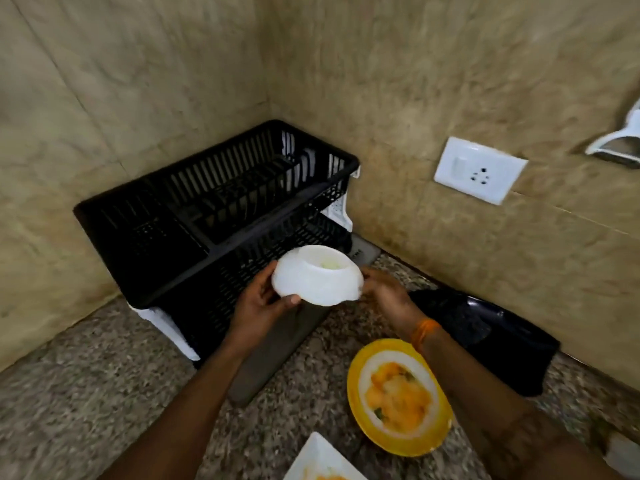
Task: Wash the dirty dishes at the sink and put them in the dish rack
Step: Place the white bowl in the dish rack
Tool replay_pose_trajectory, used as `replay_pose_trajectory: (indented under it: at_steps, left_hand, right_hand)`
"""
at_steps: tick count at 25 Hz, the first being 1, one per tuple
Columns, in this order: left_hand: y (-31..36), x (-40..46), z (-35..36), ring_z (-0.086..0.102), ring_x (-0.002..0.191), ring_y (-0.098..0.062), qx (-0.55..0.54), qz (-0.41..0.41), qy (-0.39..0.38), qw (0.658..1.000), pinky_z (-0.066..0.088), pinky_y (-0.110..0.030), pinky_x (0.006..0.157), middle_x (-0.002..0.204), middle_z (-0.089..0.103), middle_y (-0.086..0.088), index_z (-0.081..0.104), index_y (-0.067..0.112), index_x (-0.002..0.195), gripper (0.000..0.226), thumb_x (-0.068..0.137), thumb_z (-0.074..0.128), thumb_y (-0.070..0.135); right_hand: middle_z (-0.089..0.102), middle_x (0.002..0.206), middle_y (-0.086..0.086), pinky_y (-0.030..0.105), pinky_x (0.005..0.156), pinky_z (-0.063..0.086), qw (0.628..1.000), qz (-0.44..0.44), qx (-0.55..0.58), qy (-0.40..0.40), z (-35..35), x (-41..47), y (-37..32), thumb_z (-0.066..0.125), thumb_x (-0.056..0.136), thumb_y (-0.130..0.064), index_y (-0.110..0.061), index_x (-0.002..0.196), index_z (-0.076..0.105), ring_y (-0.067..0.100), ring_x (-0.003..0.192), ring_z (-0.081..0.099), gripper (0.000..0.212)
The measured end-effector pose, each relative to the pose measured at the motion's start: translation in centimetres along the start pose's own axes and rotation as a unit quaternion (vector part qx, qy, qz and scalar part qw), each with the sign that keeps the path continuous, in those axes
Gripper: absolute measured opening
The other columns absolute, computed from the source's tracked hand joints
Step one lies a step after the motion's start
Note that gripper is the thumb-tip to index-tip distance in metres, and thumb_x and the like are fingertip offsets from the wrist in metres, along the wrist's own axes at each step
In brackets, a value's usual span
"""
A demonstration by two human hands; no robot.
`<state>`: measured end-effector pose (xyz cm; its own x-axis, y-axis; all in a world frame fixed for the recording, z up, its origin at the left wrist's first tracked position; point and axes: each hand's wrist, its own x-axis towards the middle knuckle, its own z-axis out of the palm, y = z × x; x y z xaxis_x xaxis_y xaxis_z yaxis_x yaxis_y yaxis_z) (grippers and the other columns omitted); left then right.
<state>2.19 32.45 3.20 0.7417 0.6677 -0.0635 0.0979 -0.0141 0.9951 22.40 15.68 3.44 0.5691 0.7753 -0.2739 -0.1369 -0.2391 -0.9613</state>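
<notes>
Both hands, left hand and right hand, pinch the upturned white bowl by its opposite rims, just near of the black dish rack, which lies farther and left.

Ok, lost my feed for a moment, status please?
Left hand and right hand both holding white bowl, upside down. Black dish rack just behind it. Dirty yellow plate waiting on counter.
</notes>
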Motion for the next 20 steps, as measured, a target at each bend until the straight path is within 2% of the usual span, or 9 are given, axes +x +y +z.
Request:
replay_pose_trajectory:
  at_steps: [3, 5, 8, 10, 13, 14, 17, 19, 20]
  left_hand:
    - [-2.1, 3.4, -1.6, 0.060, 0.124, 0.003, 0.016, -0.019, 0.016, 1.000, 0.052, -0.016, 0.096, 0.138, 0.062, 0.015, 0.052, 0.025, 0.146, 0.074, 0.079, 0.082, 0.012]
    - [-3.5, 5.5, -2.4, 0.062, 0.121, 0.004, 0.028, -0.034, 0.020, 0.999, 0.053, -0.019, 0.097, 0.133, 0.064, 0.019, 0.055, 0.031, 0.140, 0.070, 0.080, 0.083, 0.008]
    - [-5.1, 8.2, -2.7, 0.063, 0.122, -0.009, 0.020, -0.085, 0.057, 0.995, 0.047, -0.034, 0.111, 0.130, 0.067, 0.008, 0.059, 0.032, 0.131, 0.055, 0.085, 0.081, 0.010]
    - [-5.9, 9.7, -2.5, 0.059, 0.129, -0.017, 0.055, -0.124, 0.087, 0.987, 0.041, -0.039, 0.118, 0.136, 0.065, 0.004, 0.061, 0.033, 0.133, 0.050, 0.088, 0.081, 0.029]
    - [-6.9, 11.3, -2.0, 0.054, 0.135, -0.022, 0.136, -0.147, 0.088, 0.976, 0.040, -0.042, 0.119, 0.144, 0.062, 0.001, 0.059, 0.028, 0.142, 0.074, 0.080, 0.073, 0.066]
    - [-6.9, 11.7, -1.8, 0.055, 0.135, -0.025, 0.160, -0.152, 0.083, 0.972, 0.041, -0.043, 0.118, 0.144, 0.062, -0.002, 0.057, 0.025, 0.144, 0.078, 0.081, 0.069, 0.070]
    - [-6.8, 12.5, -0.9, 0.054, 0.135, -0.028, 0.209, -0.136, 0.082, 0.965, 0.041, -0.041, 0.116, 0.146, 0.059, -0.007, 0.052, 0.017, 0.148, 0.067, 0.093, 0.069, 0.051]
    - [-6.5, 13.0, -0.2, 0.050, 0.139, -0.028, 0.226, -0.115, 0.087, 0.963, 0.038, -0.041, 0.119, 0.151, 0.054, -0.008, 0.047, 0.014, 0.151, 0.069, 0.094, 0.070, 0.044]
    - [-6.5, 13.2, -0.1, 0.048, 0.141, -0.028, 0.241, -0.110, 0.085, 0.961, 0.036, -0.040, 0.120, 0.153, 0.052, -0.009, 0.045, 0.012, 0.152, 0.070, 0.094, 0.071, 0.041]
  right_hand:
    - [0.057, 0.125, -0.010, 0.025, 0.084, 0.051, 0.998, -0.011, -0.058, 0.007, 1.3, 4.4, 0.2, 0.074, 0.091, -0.016, -0.018, 0.134, 0.052, 0.022, 0.120, 0.057, 0.049]
    - [0.053, 0.134, -0.002, 0.037, 0.098, 0.051, 0.997, -0.018, -0.076, 0.004, 1.9, 7.5, 0.2, 0.081, 0.086, -0.016, -0.016, 0.141, 0.045, 0.023, 0.124, 0.052, 0.066]
    - [0.055, 0.143, 0.008, 0.047, 0.109, 0.048, 0.989, -0.051, -0.136, 0.014, 2.6, 12.3, -0.1, 0.086, 0.081, -0.018, -0.010, 0.144, 0.050, 0.027, 0.130, 0.053, 0.072]
    - [0.056, 0.145, 0.012, 0.047, 0.109, 0.047, 0.986, -0.066, -0.151, 0.022, 2.6, 14.8, -0.3, 0.084, 0.083, -0.017, -0.003, 0.143, 0.053, 0.027, 0.132, 0.053, 0.069]
    - [0.058, 0.141, 0.014, 0.033, 0.107, 0.046, 0.988, -0.069, -0.131, 0.036, 2.2, 16.9, -0.6, 0.079, 0.086, -0.007, 0.002, 0.142, 0.055, 0.019, 0.125, 0.053, 0.061]
    - [0.058, 0.141, 0.015, 0.033, 0.108, 0.046, 0.990, -0.067, -0.123, 0.037, 1.9, 17.7, -0.5, 0.078, 0.086, -0.003, 0.003, 0.141, 0.055, 0.020, 0.125, 0.053, 0.059]
    - [0.056, 0.145, 0.018, 0.042, 0.113, 0.043, 0.987, -0.064, -0.146, 0.027, 1.4, 18.9, 0.4, 0.079, 0.086, -0.004, 0.004, 0.138, 0.058, 0.029, 0.134, 0.052, 0.056]
    - [0.060, 0.142, 0.015, 0.044, 0.113, 0.043, 0.959, -0.092, -0.263, 0.045, 1.7, 19.5, 1.0, 0.081, 0.088, -0.019, -0.004, 0.136, 0.063, 0.030, 0.133, 0.055, 0.054]
    - [0.063, 0.140, 0.013, 0.044, 0.112, 0.043, 0.930, -0.117, -0.345, 0.054, 2.0, 19.6, 1.2, 0.079, 0.089, -0.027, -0.008, 0.135, 0.064, 0.031, 0.129, 0.058, 0.052]
